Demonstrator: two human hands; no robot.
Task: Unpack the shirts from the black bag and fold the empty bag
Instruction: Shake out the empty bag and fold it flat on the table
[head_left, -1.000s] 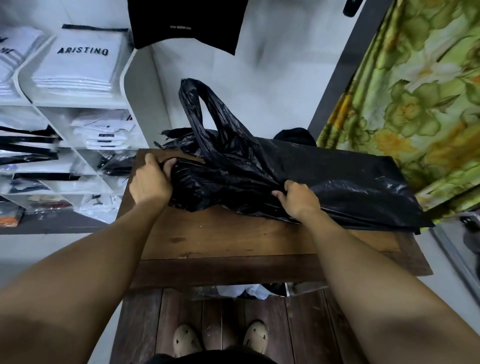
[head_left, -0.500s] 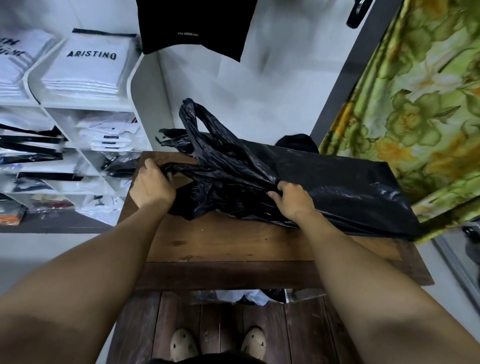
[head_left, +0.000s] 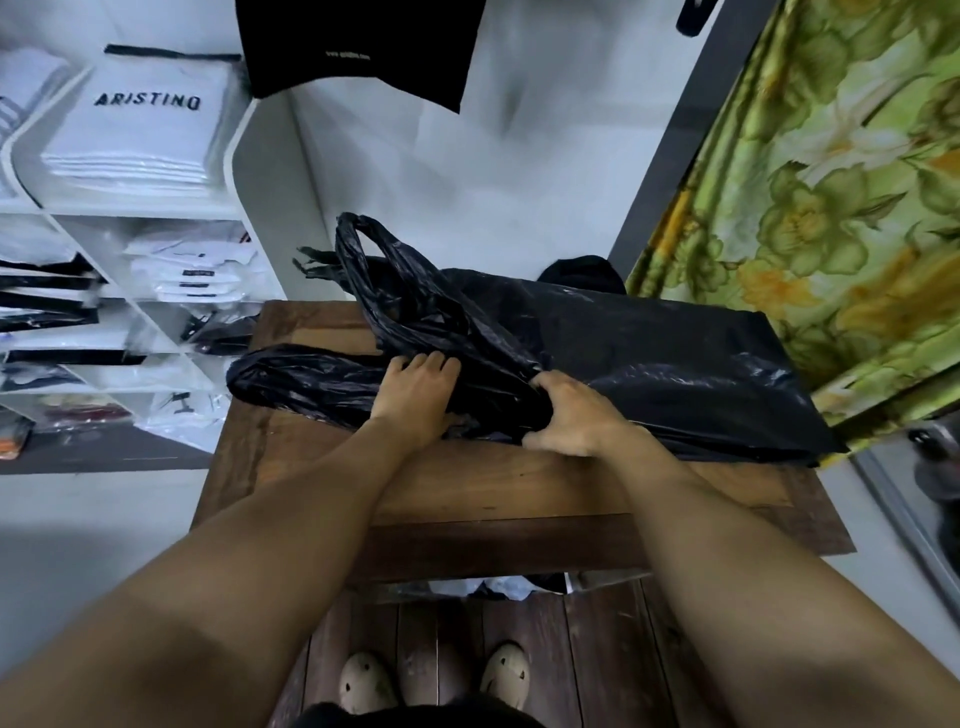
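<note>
A black plastic bag (head_left: 649, 364) lies across the wooden table (head_left: 493, 483), its body spread flat to the right. One handle loop (head_left: 374, 260) stands up at the back and another handle lies stretched to the left (head_left: 291, 379). My left hand (head_left: 415, 395) rests on the gathered plastic near the bag's mouth, fingers pointing away from me. My right hand (head_left: 566, 415) grips the bunched plastic just to the right of it. No shirts show on the table top.
White shelves (head_left: 135, 208) with packed shirts stand at the left. A black garment (head_left: 358, 47) hangs on the wall behind. A green flowered curtain (head_left: 831, 208) hangs at the right. Clothing packets (head_left: 488, 587) lie under the table, near my feet.
My left hand has moved right from the table's left edge to the bag's mouth beside my right hand. The left handle now lies stretched out flat on the table.
</note>
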